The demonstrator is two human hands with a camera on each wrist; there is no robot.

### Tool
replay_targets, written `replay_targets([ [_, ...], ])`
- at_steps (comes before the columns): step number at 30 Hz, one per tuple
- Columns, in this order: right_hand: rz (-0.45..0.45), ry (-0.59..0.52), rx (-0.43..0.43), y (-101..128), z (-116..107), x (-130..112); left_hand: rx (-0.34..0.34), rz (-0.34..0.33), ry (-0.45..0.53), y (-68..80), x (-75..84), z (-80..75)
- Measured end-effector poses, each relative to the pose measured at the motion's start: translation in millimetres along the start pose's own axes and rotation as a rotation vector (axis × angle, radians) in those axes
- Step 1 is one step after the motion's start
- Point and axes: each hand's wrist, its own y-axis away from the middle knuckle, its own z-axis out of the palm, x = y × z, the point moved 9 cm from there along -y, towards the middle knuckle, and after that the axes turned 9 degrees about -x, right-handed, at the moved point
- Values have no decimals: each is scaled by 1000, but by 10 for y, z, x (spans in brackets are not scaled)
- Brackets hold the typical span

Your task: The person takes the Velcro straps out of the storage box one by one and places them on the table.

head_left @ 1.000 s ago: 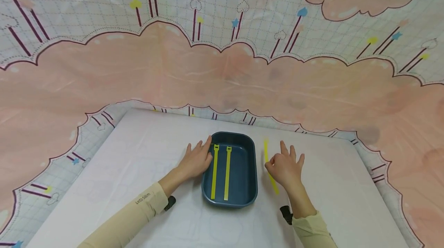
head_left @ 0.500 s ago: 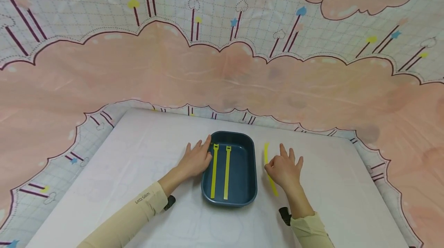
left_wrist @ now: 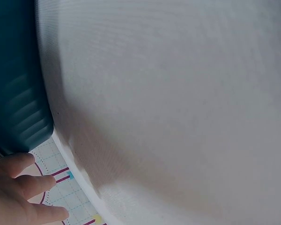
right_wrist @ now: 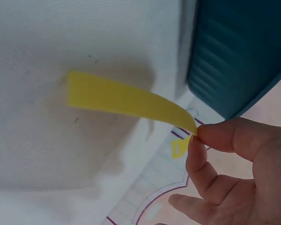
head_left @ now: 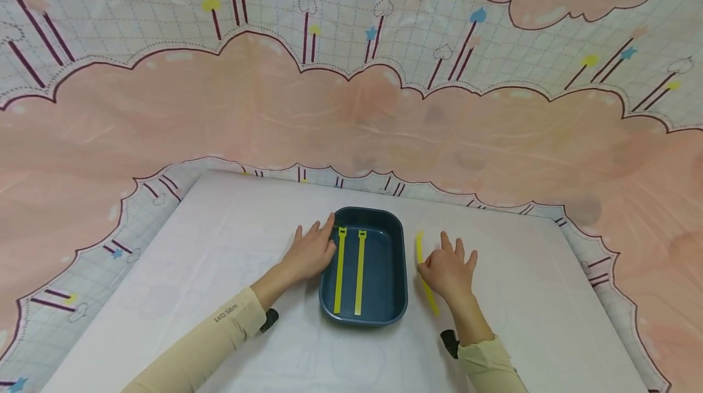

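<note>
Pinching the yellow strip (right_wrist: pixel 126 101) at centre frame, right hand (head_left: pixel 449 271) holds it beside the blue tray (head_left: pixel 395 295); left hand (head_left: pixel 310 252) rests relaxed on the rim. Pinch looks thin, so the strip may slip.

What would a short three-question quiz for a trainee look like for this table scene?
1. True or false: the right hand pinches a yellow strip.
2. How many yellow strips lie inside the blue tray?
A. one
B. two
C. four
3. Fill in: the left hand rests against the tray's ____ side, as seen by the head camera.

Key
1. True: the right wrist view shows thumb and finger closed on its end.
2. B: two strips lie side by side in it.
3. Left, at the rim near the far corner.
</note>
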Motion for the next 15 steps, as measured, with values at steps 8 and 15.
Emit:
replay_targets([
  [8, 1, -3, -10, -45, 69, 48, 4, 6, 1, 5, 11, -9],
  [15, 2, -22, -9, -68, 105, 71, 5, 3, -2, 6, 3, -4],
])
